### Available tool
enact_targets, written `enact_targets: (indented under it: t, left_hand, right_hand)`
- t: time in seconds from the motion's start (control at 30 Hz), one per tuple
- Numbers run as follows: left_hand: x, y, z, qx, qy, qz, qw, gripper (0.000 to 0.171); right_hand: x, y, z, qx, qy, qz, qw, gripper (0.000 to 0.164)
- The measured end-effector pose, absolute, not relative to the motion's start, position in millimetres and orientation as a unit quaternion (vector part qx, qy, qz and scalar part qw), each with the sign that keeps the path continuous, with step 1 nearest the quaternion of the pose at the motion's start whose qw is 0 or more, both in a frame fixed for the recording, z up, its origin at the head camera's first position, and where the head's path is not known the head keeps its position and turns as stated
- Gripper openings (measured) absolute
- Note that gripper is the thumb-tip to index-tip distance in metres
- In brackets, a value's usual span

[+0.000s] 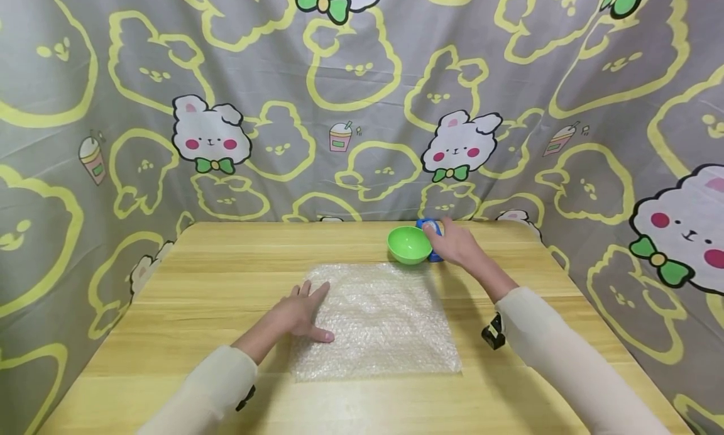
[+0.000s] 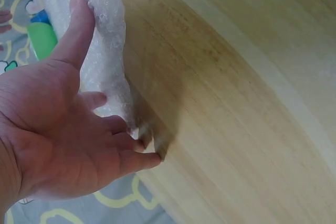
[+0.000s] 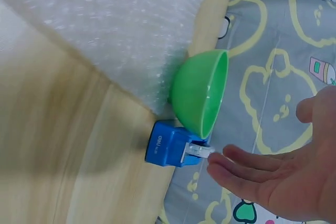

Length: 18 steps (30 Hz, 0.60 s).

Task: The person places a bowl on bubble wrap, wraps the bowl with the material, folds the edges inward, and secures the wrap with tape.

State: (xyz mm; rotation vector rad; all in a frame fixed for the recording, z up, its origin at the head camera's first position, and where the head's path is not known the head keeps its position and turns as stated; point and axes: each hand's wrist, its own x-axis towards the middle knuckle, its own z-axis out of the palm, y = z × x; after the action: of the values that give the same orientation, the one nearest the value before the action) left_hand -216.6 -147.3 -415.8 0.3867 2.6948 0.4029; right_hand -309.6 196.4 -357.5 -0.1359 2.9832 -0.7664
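Note:
A sheet of bubble wrap (image 1: 379,322) lies flat on the table. At its left edge rests my left hand (image 1: 300,313), fingers spread and thumb over the sheet; in the left wrist view that hand (image 2: 68,124) shows an open palm holding nothing. A green bowl (image 1: 410,245) stands upright by the wrap's far right corner. Beside it is a blue tape dispenser (image 3: 167,145) with a clear roll of tape. My right hand (image 1: 455,243) is at the dispenser. In the right wrist view the right hand's fingers (image 3: 241,177) are extended near the roll; whether they touch it is unclear.
The wooden table (image 1: 226,284) ends at a grey patterned curtain (image 1: 362,108), which hangs behind it and along both sides. The bowl and dispenser are close to the table's back edge.

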Motion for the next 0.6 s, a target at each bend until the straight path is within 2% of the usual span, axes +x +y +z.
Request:
enact_targets:
  t: [0.27, 0.6]
  left_hand:
    - [-217, -148, -417, 0.133, 0.962, 0.137, 0.193, 0.115]
    - [-218, -148, -419, 0.132, 0.964, 0.134, 0.185, 0.116]
  right_hand:
    - [-322, 192, -357, -0.012, 0.956, -0.283, 0.07, 0.08]
    - [-334, 185, -389, 0.028, 0.946, -0.316, 0.069, 0.07]
